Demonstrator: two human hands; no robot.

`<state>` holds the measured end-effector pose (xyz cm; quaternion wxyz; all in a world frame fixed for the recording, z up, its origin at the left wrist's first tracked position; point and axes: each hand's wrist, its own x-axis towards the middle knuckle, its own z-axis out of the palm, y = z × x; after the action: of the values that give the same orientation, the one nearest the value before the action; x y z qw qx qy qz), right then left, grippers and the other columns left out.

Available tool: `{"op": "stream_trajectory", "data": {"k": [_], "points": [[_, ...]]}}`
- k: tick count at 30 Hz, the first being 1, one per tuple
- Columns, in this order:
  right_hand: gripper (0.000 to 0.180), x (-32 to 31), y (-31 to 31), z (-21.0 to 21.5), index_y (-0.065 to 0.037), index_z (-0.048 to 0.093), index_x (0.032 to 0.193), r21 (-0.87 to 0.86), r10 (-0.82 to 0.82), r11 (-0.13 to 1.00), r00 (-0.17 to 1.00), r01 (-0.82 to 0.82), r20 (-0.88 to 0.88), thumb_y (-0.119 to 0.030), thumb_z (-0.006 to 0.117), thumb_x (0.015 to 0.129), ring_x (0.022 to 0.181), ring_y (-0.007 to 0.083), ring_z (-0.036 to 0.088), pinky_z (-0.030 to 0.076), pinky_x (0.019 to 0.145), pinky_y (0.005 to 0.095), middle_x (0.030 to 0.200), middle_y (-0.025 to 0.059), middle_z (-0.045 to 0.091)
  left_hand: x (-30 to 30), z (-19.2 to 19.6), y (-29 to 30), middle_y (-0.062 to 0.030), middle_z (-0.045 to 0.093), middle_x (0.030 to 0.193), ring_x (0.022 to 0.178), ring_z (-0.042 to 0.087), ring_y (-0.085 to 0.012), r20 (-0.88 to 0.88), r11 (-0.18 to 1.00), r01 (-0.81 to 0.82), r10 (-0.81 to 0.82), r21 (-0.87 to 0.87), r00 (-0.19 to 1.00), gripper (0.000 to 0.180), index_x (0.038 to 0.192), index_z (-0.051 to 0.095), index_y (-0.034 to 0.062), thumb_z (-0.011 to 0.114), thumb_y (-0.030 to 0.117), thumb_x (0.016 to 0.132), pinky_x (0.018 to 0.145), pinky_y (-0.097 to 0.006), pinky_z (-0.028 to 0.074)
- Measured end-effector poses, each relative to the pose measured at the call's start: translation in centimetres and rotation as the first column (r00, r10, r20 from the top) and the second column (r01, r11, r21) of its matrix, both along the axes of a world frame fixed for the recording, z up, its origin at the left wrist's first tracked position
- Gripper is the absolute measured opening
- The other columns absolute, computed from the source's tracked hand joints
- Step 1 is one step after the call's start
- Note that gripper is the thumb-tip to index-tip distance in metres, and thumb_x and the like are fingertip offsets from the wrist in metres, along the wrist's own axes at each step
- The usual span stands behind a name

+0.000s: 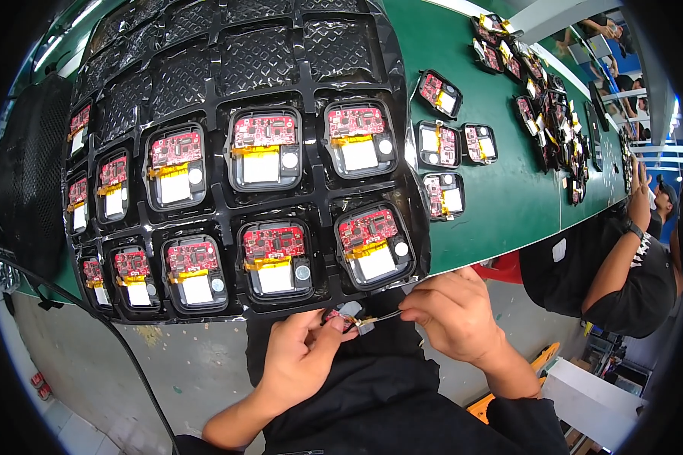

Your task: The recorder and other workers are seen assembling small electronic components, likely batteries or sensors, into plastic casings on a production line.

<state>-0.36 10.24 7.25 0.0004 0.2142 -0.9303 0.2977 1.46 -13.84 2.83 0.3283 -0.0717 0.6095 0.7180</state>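
My left hand (300, 356) pinches a small device with a red circuit board (342, 317) just below the near edge of a black moulded tray (319, 193). My right hand (455, 311) grips thin metal tweezers (379, 318) whose tip touches that device. The tray holds several black housings, each with a red circuit board (265, 130), a yellow strip and a white battery. Its far pockets hold nothing.
The tray lies on a green table (508, 197). Loose housings (440, 144) sit right of the tray, and more are piled at the far right (554, 114). A person in black (622, 265) works at the right. A black cable (91, 311) runs along the left.
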Motion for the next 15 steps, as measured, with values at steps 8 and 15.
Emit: {"op": "stream_trajectory", "data": {"k": [8, 15], "points": [[0.02, 1.6, 0.7, -0.5, -0.005, 0.068, 0.103, 0.14, -0.412, 0.91, 0.893, 0.391, 0.182, -0.019, 0.075, 0.09, 0.076, 0.0352, 0.067, 0.051, 0.062, 0.0443, 0.086, 0.0091, 0.069, -0.5, -0.7, -0.1, -0.0217, 0.069, 0.118, 0.109, 0.07, -0.0285, 0.176, 0.976, -0.133, 0.102, 0.175, 0.979, 0.039, 0.142, 0.046, -0.0084, 0.05, -0.004, 0.104, 0.094, -0.043, 0.063], [0.021, 2.0, 1.8, -2.1, -0.005, 0.066, 0.114, 0.398, -0.351, 0.888, 0.898, 0.229, 0.266, -0.019, 0.066, 0.099, 0.069, 0.0413, 0.066, 0.052, 0.063, 0.0502, 0.089, 0.0168, 0.069, -0.6, -0.7, 0.3, -0.0207, 0.069, 0.118, 0.111, 0.071, -0.0282, 0.199, 0.965, -0.145, 0.101, 0.217, 0.975, 0.041, 0.142, 0.047, -0.0051, 0.054, -0.004, 0.102, 0.094, -0.043, 0.063]]}}
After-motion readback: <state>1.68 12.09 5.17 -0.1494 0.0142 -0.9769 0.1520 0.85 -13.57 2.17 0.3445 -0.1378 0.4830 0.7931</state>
